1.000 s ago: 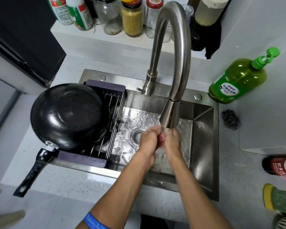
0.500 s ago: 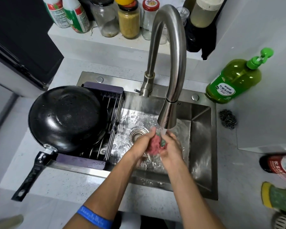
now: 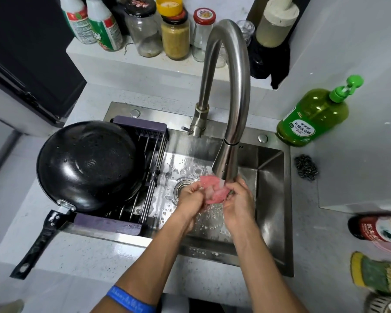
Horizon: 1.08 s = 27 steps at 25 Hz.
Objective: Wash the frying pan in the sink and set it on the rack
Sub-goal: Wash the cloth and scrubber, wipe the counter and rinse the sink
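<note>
A black frying pan (image 3: 88,163) lies upside down on the purple-framed rack (image 3: 142,175) set across the left part of the steel sink (image 3: 271,199), its handle (image 3: 40,240) reaching past the sink's near rim. Right of the rack, under the faucet (image 3: 228,98) and its running water, the left hand (image 3: 190,196) and right hand (image 3: 239,201) both grip a pink cloth (image 3: 215,190), fingers curled around it. A green soap bottle (image 3: 314,116) stands beyond the sink's far right corner.

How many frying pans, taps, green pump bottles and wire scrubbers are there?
frying pan: 1
tap: 1
green pump bottle: 1
wire scrubber: 1
Total: 4
</note>
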Available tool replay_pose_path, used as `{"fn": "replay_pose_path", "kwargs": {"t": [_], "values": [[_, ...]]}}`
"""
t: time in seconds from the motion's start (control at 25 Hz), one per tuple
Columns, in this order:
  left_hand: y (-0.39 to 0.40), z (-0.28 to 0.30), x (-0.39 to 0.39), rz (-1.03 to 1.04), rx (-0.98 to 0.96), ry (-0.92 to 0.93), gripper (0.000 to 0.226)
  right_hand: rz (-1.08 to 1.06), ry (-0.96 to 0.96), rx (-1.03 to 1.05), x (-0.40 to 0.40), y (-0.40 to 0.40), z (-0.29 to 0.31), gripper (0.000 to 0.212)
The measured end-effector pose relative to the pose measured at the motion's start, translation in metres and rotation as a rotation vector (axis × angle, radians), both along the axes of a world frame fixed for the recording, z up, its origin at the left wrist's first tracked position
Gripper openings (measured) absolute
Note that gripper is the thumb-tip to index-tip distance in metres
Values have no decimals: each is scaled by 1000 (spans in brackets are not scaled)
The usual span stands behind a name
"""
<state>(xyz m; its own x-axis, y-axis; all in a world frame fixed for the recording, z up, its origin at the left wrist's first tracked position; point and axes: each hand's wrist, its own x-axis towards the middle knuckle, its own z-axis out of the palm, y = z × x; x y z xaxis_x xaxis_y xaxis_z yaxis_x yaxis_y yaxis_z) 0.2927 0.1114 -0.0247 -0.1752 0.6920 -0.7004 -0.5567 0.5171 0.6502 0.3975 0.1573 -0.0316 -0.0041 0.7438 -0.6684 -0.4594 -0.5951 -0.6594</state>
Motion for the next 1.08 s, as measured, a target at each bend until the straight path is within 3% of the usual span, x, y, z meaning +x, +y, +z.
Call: {"fn": "replay_pose_path", "kwargs": {"t": [0.12, 0.28, 0.36, 0.52, 0.68, 0.76, 0.92, 1.08], "values": [[1, -4, 1, 19, 59, 216, 22, 1, -208, -55, 5, -4, -10, 38], [-1, -6, -6, 40, 64, 222, 30, -15, -64, -174, 14, -7, -17, 26], [-2, -8, -8, 15, 77, 260, 33, 7, -150, -188, 19, -11, -17, 21], [2, -3, -11, -39, 140, 458, 27, 102, -484, 62, 18, -16, -13, 23], [1, -9, -20, -111, 32, 762, 29, 94, -492, 230, 18, -8, -2, 28], [-2, -20, -23, -130, 53, 694, 26, 119, -460, 313, 14, -7, 6, 26], [-12, -31, -14, -37, -14, 361, 14, 167, -416, 362, 1, -7, 21, 24], [-23, -39, 3, -70, -146, -37, 37, 67, -20, 147, -4, -16, 27, 15]]}}
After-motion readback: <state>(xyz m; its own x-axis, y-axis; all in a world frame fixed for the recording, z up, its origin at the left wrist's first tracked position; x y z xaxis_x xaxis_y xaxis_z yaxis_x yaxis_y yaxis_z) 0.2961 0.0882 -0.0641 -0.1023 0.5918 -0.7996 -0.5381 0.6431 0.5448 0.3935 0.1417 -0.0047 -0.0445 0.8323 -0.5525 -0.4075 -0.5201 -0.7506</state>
